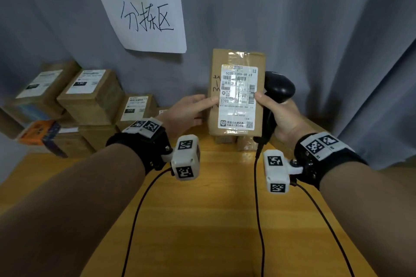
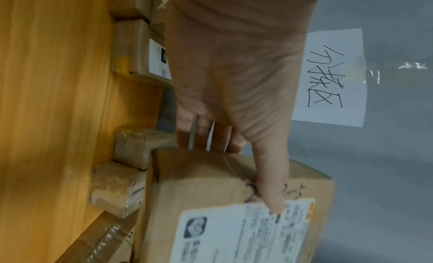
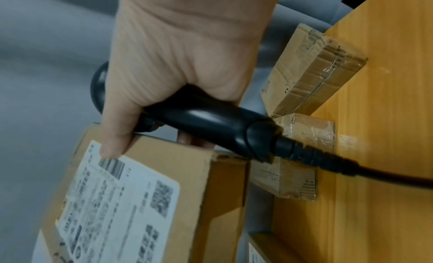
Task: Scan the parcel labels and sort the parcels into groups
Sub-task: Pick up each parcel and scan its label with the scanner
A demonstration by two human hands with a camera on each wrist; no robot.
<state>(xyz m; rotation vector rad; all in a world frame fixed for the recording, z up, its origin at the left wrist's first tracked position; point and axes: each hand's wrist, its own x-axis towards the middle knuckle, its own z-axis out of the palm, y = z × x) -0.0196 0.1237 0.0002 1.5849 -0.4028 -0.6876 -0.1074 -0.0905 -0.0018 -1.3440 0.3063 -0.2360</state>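
Note:
A brown cardboard parcel (image 1: 236, 87) with a white shipping label (image 1: 238, 96) is held upright above the wooden table, label towards me. My left hand (image 1: 193, 108) grips its left edge, thumb on the front and fingers behind; the same parcel (image 2: 211, 193) and thumb show in the left wrist view. My right hand (image 1: 276, 114) holds a black barcode scanner (image 1: 279, 87) by its handle and presses its thumb on the label's right edge. In the right wrist view the scanner (image 3: 211, 120) lies across the palm above the parcel (image 3: 175, 183).
Several labelled cardboard parcels (image 1: 90, 96) are stacked at the back left, with an orange box (image 1: 38, 132) beside them. Small taped boxes (image 1: 245, 141) lie under the held parcel. A handwritten paper sign (image 1: 144, 18) hangs on the grey curtain. Cables (image 1: 258, 209) cross the table (image 1: 202, 220).

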